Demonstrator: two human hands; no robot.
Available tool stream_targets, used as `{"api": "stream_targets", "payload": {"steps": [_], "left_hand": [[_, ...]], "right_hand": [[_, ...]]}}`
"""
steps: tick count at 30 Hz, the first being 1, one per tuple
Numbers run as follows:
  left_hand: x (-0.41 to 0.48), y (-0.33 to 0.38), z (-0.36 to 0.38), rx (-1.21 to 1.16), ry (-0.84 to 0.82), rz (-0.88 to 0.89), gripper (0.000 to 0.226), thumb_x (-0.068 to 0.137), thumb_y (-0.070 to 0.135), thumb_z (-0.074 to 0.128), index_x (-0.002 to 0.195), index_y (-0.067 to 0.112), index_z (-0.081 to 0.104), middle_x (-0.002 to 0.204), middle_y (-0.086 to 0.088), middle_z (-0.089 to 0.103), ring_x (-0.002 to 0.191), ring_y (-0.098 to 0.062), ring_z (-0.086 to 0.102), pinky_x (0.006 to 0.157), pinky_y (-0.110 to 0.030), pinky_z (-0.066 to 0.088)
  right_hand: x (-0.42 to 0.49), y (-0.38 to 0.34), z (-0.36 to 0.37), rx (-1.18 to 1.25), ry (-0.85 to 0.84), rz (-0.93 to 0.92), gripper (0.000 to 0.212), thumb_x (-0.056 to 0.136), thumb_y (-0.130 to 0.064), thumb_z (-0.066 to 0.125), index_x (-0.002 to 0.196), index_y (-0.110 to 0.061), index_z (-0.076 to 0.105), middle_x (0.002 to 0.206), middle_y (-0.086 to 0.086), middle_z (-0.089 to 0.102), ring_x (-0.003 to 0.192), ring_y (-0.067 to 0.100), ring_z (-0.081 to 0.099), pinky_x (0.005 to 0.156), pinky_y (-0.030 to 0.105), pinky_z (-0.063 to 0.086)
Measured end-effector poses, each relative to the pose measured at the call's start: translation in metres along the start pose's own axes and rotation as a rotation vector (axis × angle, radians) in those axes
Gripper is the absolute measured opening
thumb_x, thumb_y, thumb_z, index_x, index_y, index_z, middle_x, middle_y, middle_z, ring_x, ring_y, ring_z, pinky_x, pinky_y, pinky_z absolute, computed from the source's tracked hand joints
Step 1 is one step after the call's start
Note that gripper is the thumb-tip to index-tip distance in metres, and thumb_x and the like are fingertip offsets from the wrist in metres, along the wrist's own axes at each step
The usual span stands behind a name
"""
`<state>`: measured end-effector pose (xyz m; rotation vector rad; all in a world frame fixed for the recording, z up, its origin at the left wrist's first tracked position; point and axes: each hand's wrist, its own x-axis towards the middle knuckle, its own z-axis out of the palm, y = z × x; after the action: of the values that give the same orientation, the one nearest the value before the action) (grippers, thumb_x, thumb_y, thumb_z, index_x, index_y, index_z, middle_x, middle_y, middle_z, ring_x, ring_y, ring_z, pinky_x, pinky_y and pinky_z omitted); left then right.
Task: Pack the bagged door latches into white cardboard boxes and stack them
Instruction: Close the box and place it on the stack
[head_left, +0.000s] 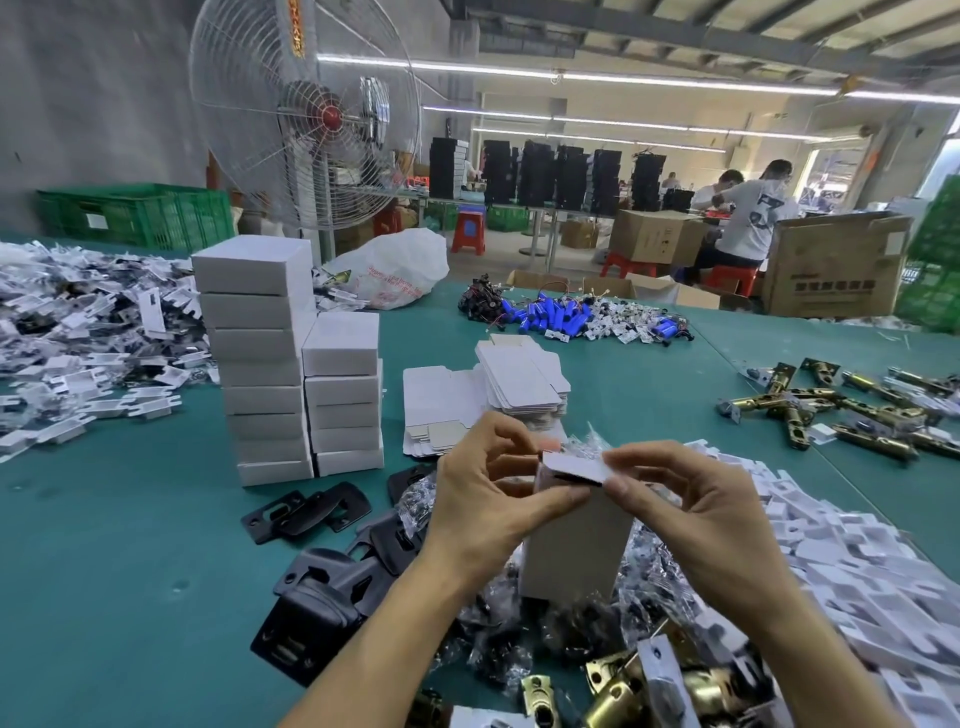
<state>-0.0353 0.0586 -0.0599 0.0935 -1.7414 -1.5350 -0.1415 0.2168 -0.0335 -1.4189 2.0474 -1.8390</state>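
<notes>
I hold a white cardboard box (574, 551) upright over the pile of bagged door latches (524, 644). My left hand (483, 504) grips the box's upper left side, thumb on its front. My right hand (685, 499) pinches the top flap (576, 467), which is bent over the opening. Crinkled clear plastic (587, 441) shows behind the flap. Two stacks of closed white boxes (291, 364) stand on the green table to the left. Flat unfolded box blanks (519, 382) lie behind my hands.
Black strike plates (311, 512) lie left of my hands; brass latch parts (623, 686) sit at the bottom. White card inserts (857, 571) heap to the right and far left (78, 338). Brass latch bolts (852, 405), blue batteries (561, 314), a standing fan (306, 114) and seated workers (748, 218) are beyond.
</notes>
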Motion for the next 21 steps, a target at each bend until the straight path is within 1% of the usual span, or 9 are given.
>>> {"api": "stream_targets", "payload": {"steps": [2,4,6,9,13,16,18,19,21], "left_hand": [[0.0,0.003,0.0,0.024,0.011,0.011,0.039,0.064,0.041,0.087,0.089,0.029,0.059,0.101,-0.001,0.075,0.091,-0.022,0.074,0.076,-0.04,0.062],[0.0,0.003,0.001,0.072,0.028,0.027,0.033,0.068,0.046,0.083,0.09,0.03,0.064,0.097,0.002,0.075,0.088,-0.02,0.073,0.073,-0.037,0.062],[0.001,0.003,0.001,0.108,0.026,0.045,0.027,0.074,0.047,0.083,0.091,0.031,0.07,0.094,0.007,0.075,0.088,-0.015,0.073,0.072,-0.029,0.06],[0.001,0.003,0.001,0.114,0.005,0.05,0.017,0.077,0.042,0.078,0.092,0.036,0.073,0.094,0.015,0.075,0.09,-0.007,0.073,0.071,-0.019,0.056],[0.002,0.0,-0.001,0.105,-0.002,0.047,0.017,0.077,0.038,0.077,0.093,0.037,0.075,0.098,0.015,0.076,0.092,-0.007,0.073,0.072,-0.024,0.059],[0.003,-0.001,-0.005,0.119,-0.035,0.039,0.021,0.072,0.036,0.08,0.092,0.034,0.075,0.103,0.012,0.076,0.093,-0.009,0.073,0.072,-0.026,0.06],[0.003,-0.002,-0.006,0.149,-0.079,0.054,0.023,0.069,0.035,0.083,0.091,0.033,0.074,0.107,0.01,0.074,0.094,-0.009,0.072,0.073,-0.025,0.06],[0.003,-0.003,-0.006,0.165,-0.09,0.062,0.023,0.069,0.034,0.083,0.09,0.033,0.074,0.108,0.01,0.074,0.094,-0.009,0.072,0.072,-0.025,0.06],[0.003,-0.004,-0.007,0.169,-0.096,0.049,0.021,0.071,0.035,0.084,0.089,0.034,0.074,0.109,0.012,0.072,0.095,-0.009,0.072,0.071,-0.024,0.06]], "right_hand": [[-0.001,0.001,-0.001,-0.009,0.019,0.011,0.02,0.075,-0.024,0.074,0.095,-0.024,0.075,0.093,-0.011,0.075,0.089,0.007,0.07,0.07,0.016,0.056],[0.0,0.0,0.0,-0.016,0.041,0.014,0.017,0.075,-0.021,0.075,0.092,-0.023,0.076,0.09,-0.009,0.076,0.086,0.008,0.072,0.07,0.018,0.057],[0.001,0.0,0.001,-0.016,0.054,0.015,0.014,0.077,-0.014,0.076,0.089,-0.022,0.076,0.088,-0.008,0.076,0.084,0.009,0.073,0.072,0.02,0.057],[0.001,0.0,-0.001,-0.01,0.059,0.028,0.018,0.078,-0.006,0.076,0.087,-0.022,0.077,0.087,-0.007,0.077,0.083,0.009,0.073,0.076,0.02,0.057],[0.001,0.001,-0.006,-0.037,0.023,0.054,0.018,0.077,-0.011,0.076,0.09,-0.023,0.078,0.093,-0.009,0.077,0.091,0.006,0.072,0.08,0.019,0.056],[0.001,0.004,-0.009,-0.037,-0.028,0.09,0.024,0.077,-0.004,0.077,0.089,-0.024,0.079,0.099,-0.005,0.077,0.095,0.006,0.072,0.079,0.018,0.056],[0.0,0.006,-0.01,-0.034,-0.04,0.105,0.024,0.076,-0.002,0.077,0.089,-0.023,0.079,0.105,-0.001,0.076,0.095,0.009,0.072,0.079,0.021,0.058],[0.0,0.007,-0.011,-0.027,-0.041,0.114,0.022,0.075,-0.005,0.077,0.088,-0.023,0.08,0.106,0.0,0.075,0.095,0.01,0.072,0.08,0.024,0.059],[0.0,0.008,-0.01,-0.008,-0.055,0.152,0.017,0.072,-0.019,0.077,0.087,-0.026,0.08,0.11,-0.003,0.074,0.096,0.013,0.073,0.083,0.031,0.06]]}}
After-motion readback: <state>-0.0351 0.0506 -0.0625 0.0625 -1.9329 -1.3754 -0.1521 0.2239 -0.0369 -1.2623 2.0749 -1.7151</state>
